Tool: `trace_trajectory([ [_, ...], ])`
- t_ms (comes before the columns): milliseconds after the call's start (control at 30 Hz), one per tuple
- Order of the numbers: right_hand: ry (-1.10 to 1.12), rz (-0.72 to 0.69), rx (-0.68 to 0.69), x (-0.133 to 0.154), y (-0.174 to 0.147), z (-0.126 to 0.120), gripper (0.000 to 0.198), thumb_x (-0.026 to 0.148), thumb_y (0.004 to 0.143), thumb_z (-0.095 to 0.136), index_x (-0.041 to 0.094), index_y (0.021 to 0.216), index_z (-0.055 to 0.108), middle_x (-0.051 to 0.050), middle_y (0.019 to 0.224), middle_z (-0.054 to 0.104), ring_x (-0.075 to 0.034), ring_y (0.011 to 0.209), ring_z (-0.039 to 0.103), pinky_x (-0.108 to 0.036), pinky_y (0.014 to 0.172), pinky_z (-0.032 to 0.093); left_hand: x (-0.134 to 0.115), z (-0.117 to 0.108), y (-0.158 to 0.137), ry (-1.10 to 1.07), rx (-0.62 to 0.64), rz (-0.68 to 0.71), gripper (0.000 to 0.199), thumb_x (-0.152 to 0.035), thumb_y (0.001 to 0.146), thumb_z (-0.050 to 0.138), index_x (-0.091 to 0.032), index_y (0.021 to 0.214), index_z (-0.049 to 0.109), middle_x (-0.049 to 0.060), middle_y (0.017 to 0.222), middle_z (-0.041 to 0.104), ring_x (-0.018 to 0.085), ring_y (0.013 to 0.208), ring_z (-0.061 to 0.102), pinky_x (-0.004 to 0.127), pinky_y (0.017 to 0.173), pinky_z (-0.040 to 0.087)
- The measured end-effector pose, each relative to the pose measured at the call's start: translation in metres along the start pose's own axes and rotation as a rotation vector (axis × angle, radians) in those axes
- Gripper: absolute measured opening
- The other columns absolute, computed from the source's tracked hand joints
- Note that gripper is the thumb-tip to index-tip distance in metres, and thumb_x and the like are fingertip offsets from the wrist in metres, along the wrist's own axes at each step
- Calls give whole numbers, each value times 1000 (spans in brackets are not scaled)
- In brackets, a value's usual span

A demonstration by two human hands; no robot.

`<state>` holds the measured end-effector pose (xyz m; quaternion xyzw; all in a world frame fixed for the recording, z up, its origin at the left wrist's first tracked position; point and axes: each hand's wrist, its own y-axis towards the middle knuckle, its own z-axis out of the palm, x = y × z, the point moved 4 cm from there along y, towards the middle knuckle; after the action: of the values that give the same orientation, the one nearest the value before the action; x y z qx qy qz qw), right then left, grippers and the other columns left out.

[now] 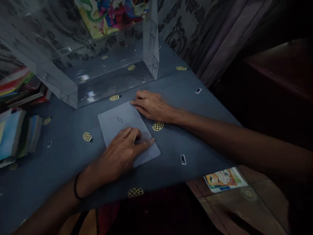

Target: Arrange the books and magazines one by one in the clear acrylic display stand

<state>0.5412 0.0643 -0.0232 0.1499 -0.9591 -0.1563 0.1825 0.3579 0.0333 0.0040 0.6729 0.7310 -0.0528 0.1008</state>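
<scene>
A thin pale booklet (121, 120) with rounded corners and a few tiny lines of print lies on the table in front of me. My left hand (123, 148) rests on its near half, the fingers bent and the thumb stretched out apart from them across the surface; the fingertips are partly hidden. At the far right corner, my right hand (151, 105) has its fingers closed on the booklet's edge in a pinch. A dark band (76, 187) circles my left wrist.
A clear acrylic rack (150, 49) stands behind the booklet. Book stacks (18, 133) sit at left. The blue-grey tablecloth (195, 130) has pineapple prints, its edge running down the right. A colourful picture sheet (225, 179) lies below on the tiled floor (261, 195). Curtains hang behind.
</scene>
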Motion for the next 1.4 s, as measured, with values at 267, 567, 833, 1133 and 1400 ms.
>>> trace_trajectory([
  [267, -2, -32, -40, -2, -2, 2, 31, 23, 102, 44, 14, 109, 73, -10, 99, 58, -23, 88, 50, -34, 73, 37, -20, 6, -11, -26, 21, 33, 62, 3, 93, 39, -28, 146, 47, 6, 108, 54, 20, 95, 48, 35, 86, 50],
  [567, -28, -12, -18, 2, -1, 0, 31, 24, 101, 46, 13, 112, 73, -11, 97, 59, -24, 88, 52, -35, 74, 40, -24, 7, -29, 24, -23, 32, 57, -2, 96, 41, -23, 148, 46, 14, 127, 58, 26, 112, 54, 43, 92, 53],
  [833, -92, 13, -8, 8, -2, -1, 36, 31, 102, 46, 12, 121, 70, -14, 101, 62, -27, 91, 57, -38, 74, 47, -10, 5, -48, -147, -160, -138, 51, -1, 97, 41, -21, 143, 47, 17, 138, 53, 25, 129, 52, 46, 103, 55],
  [1133, -97, -142, 2, 83, -21, 4, 39, 34, 104, 47, 15, 135, 59, -21, 147, 55, -37, 138, 47, -66, 110, 40, 49, 6, -83, -71, -377, -647, 48, -35, 104, 46, -25, 150, 36, 17, 153, 45, 33, 145, 42, 64, 115, 39],
  [1400, -56, -117, 161, 100, -28, 19, 51, 42, 103, 52, 15, 146, 50, -20, 155, 50, -39, 148, 39, -75, 116, 31, 60, 9, -85, -561, -556, -677, 50, -37, 102, 49, -25, 149, 38, 15, 149, 52, 29, 141, 48, 54, 115, 43],
])
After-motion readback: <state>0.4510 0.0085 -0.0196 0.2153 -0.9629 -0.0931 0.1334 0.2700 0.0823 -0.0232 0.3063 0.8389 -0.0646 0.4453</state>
